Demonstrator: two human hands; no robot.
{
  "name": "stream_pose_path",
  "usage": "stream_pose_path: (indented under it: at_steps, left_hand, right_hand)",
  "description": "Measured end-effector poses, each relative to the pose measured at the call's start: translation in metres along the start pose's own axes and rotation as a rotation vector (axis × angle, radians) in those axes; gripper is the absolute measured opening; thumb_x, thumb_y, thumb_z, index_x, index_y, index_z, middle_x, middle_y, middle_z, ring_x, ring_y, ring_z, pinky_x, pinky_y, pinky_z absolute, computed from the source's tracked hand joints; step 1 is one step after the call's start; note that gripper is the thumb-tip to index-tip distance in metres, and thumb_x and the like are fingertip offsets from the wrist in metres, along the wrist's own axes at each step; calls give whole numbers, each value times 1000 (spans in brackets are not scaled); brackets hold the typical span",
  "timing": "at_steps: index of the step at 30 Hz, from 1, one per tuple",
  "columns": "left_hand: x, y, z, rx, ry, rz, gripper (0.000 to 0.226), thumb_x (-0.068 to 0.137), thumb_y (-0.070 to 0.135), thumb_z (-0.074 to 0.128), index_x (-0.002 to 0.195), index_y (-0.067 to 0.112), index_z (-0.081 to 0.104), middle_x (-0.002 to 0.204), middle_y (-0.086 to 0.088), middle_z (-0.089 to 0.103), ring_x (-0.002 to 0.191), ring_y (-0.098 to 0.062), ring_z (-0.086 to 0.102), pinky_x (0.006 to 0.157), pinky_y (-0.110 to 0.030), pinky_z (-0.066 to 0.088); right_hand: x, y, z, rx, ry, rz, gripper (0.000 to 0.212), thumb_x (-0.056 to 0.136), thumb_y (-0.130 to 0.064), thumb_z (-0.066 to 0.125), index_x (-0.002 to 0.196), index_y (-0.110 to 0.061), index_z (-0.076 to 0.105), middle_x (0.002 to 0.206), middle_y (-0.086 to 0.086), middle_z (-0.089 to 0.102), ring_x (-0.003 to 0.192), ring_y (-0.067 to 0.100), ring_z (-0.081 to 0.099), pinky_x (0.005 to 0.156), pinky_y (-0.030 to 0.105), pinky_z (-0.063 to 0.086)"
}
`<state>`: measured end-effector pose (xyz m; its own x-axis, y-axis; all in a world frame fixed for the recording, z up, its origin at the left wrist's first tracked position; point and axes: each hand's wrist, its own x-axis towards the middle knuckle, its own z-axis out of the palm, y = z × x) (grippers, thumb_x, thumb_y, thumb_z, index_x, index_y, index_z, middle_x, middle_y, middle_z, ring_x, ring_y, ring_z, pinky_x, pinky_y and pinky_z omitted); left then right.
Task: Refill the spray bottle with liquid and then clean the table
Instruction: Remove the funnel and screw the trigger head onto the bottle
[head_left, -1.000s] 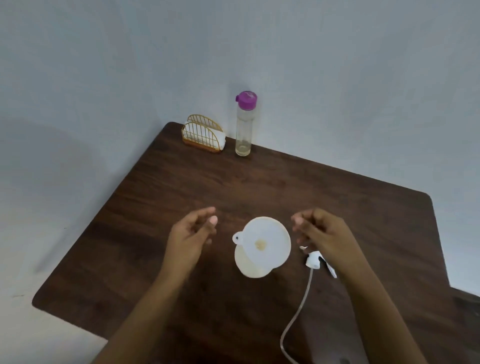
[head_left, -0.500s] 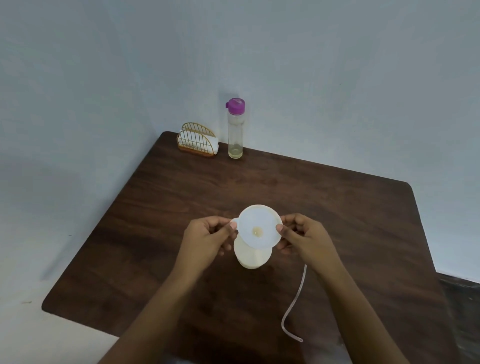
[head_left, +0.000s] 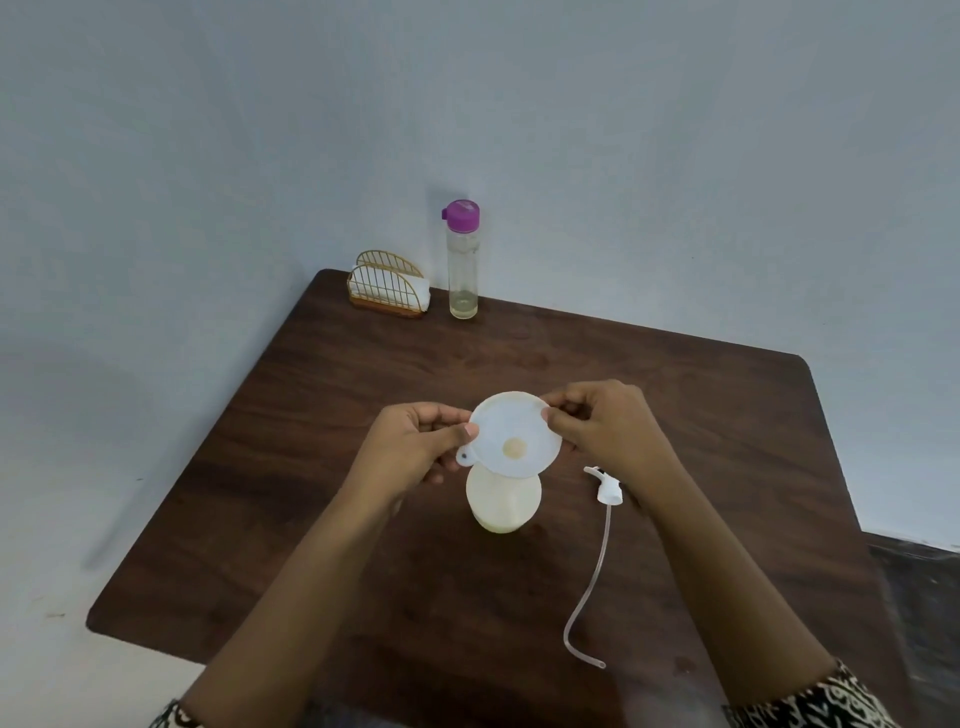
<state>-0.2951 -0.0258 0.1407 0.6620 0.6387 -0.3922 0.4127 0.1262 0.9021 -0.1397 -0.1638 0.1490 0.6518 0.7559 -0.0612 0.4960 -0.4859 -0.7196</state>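
Spray bottle (head_left: 503, 501) stands mid-surface (head_left: 675, 395), its spray head (head_left: 608, 488) lying beside it. Fingers of the left hand (head_left: 415, 447) and right hand (head_left: 602, 426) pinch the funnel (head_left: 517, 434) rim above it. Filling looks done; recapping and wiping remain.

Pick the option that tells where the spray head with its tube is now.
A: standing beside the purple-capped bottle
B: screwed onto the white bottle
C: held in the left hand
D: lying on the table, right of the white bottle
D: the spray head lies on the table to the right of the white bottle, its tube trailing toward the person, while the left hand and right hand pinch the rim of the funnel.
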Motion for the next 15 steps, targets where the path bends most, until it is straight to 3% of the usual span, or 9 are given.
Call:
stream_pose_path:
  at_steps: [10,13,15]
  left_hand:
    - [0,6,6,96,-42,2,10,91,14,60,95,13,70,58,-5,68,45,-13,57,47,-24,44]
    - [1,6,9,129,19,11,12,88,10,58,94,12,68,61,-8,70,46,-15,60,49,-26,46]
    - [1,6,11,166,38,17,18,85,8,55,98,15,66,62,-7,71,46,-16,61,49,-25,46]
  right_hand:
    - [13,4,7,47,-43,-38,16,91,-26,60,99,-22,74,88,-11,68,70,0,58,62,11,41]
    - [3,3,7,219,77,48,18,92,-35,57,97,-24,70,86,-12,69,72,2,61,62,11,44]
    - [-15,3,9,380,225,148,15,92,-35,57,90,-25,67,76,-9,67,64,3,61,59,18,48]
